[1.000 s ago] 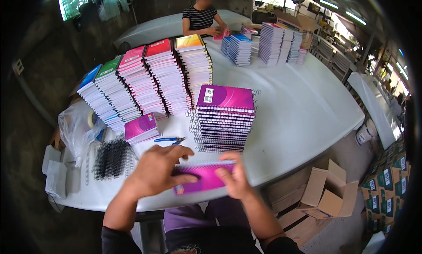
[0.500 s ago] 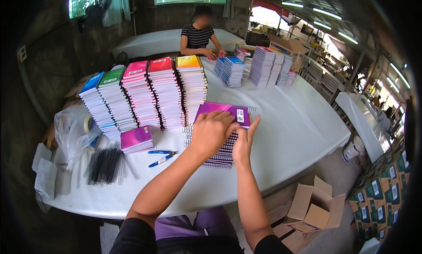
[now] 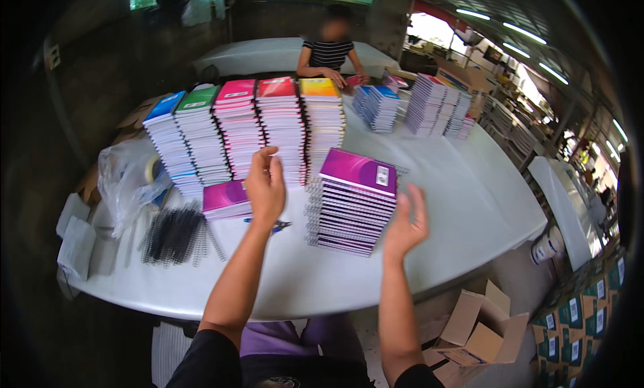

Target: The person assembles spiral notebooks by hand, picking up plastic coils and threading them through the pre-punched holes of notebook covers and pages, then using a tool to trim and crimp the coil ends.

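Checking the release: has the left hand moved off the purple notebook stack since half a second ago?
Yes. The left hand has lifted off the purple notebook stack and now hangs open to its left, above the blue pliers.

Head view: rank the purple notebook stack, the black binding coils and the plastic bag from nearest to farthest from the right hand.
From the right hand:
1. Purple notebook stack, just to its left.
2. Black binding coils, far left, beyond the left hand.
3. Plastic bag, farthest, at the table's left edge.

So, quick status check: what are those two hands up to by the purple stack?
Left hand and right hand open, empty, raised. Stack of purple spiral-bound notebooks between them, untouched. Blue-handled pliers lie under left hand.
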Tool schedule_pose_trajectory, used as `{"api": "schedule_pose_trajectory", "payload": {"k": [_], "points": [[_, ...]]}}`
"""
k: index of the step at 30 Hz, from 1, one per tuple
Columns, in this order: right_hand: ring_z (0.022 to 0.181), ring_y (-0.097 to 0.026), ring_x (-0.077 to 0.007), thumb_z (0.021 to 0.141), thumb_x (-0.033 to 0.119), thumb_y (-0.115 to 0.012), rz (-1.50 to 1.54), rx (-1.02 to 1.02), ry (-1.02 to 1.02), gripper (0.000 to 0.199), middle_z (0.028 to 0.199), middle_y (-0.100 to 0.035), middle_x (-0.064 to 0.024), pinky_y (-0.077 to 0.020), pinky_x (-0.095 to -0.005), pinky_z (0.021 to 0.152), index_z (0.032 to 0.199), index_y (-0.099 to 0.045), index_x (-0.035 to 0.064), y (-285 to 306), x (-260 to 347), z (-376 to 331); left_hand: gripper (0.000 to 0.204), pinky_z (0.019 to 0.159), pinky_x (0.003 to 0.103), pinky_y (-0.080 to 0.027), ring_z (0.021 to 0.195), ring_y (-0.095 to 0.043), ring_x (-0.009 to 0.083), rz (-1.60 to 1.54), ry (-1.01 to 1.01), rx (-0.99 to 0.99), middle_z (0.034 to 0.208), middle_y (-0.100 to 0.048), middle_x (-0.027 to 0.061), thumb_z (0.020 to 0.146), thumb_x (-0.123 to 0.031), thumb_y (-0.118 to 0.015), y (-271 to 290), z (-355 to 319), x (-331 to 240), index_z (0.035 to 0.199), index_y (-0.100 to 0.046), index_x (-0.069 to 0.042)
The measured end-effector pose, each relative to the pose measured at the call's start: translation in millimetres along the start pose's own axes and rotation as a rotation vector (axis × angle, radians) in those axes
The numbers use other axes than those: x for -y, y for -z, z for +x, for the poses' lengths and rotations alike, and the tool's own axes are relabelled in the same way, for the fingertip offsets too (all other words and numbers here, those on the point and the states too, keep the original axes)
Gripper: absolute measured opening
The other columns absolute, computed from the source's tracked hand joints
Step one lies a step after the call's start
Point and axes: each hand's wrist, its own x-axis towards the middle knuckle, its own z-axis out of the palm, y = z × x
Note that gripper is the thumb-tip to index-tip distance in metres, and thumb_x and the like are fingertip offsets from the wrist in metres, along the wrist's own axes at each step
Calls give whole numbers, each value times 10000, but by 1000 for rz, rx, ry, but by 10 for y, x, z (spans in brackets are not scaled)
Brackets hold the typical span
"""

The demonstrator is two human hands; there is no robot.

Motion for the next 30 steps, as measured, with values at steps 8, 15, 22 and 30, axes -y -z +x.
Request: {"api": "schedule_pose_trajectory", "payload": {"k": [8,15,22,30], "points": [[1057,-540,-300,847,73,-517,472,522,-278,258,1087,-608,-155,-414,-378,909,1067,-583,-44,366,132,-1037,314,811,399,-491,950,-611,331,927,-364,323,1066,-627,152,863,-136,-493,1324,-312,1103,1162,-552,-58],[1177,-478,-341,771,127,-656,59,701,564,464,1298,-494,-109,-358,-457,976,1212,-525,69,105,485,-1603,292,730,286,-440,819,-523,116,-345,500,561,890,-606,75,972,-241,-426,1058,-1441,-351,1001,-588,1],[938,-580,-118,877,57,-576,455,1225,-445,225,1018,-646,-114,-452,-249,830,1080,-605,-36,242,-46,-1266,293,727,443,-489,792,-631,362,1036,300,81,822,-646,199,811,-305,-593,1639,-643,1081,875,-642,-23],[907,-580,-112,854,21,-588,495,1120,-420,245,1006,-641,-84,-459,-238,800,1095,-604,-24,229,-175,-1358,250,690,336,-472,753,-619,229,503,568,85,805,-644,141,824,-215,-506,2087,-211,1312,909,-597,2]]}}
